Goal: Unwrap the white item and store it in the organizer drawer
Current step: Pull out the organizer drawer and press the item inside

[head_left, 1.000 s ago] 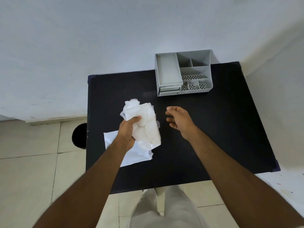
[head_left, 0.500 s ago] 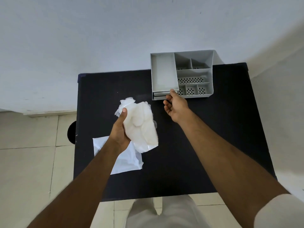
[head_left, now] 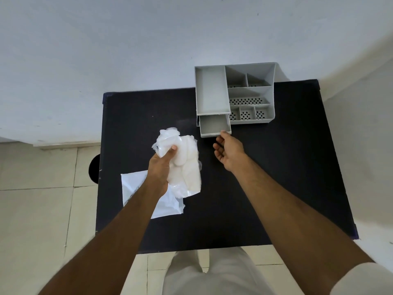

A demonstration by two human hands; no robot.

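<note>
Left hand (head_left: 160, 167) up over black table (head_left: 276, 177), fingers clamped round white item (head_left: 187, 165), crinkly clear wrap bunched at top; what's inside hard to make out; right hand (head_left: 229, 151) loose, half-curled, holding nothing, fingertips touching front edge of grey organizer (head_left: 251, 90) drawer (head_left: 214, 125), which sits pulled out; white bag (head_left: 136, 188) flat on table, partly hidden by left forearm.

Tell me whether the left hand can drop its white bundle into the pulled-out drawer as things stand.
Probably yes. The drawer stands open and looks empty, with bare table between it and the left hand holding the white bundle. Only the right hand at the drawer's front corner is close.
</note>
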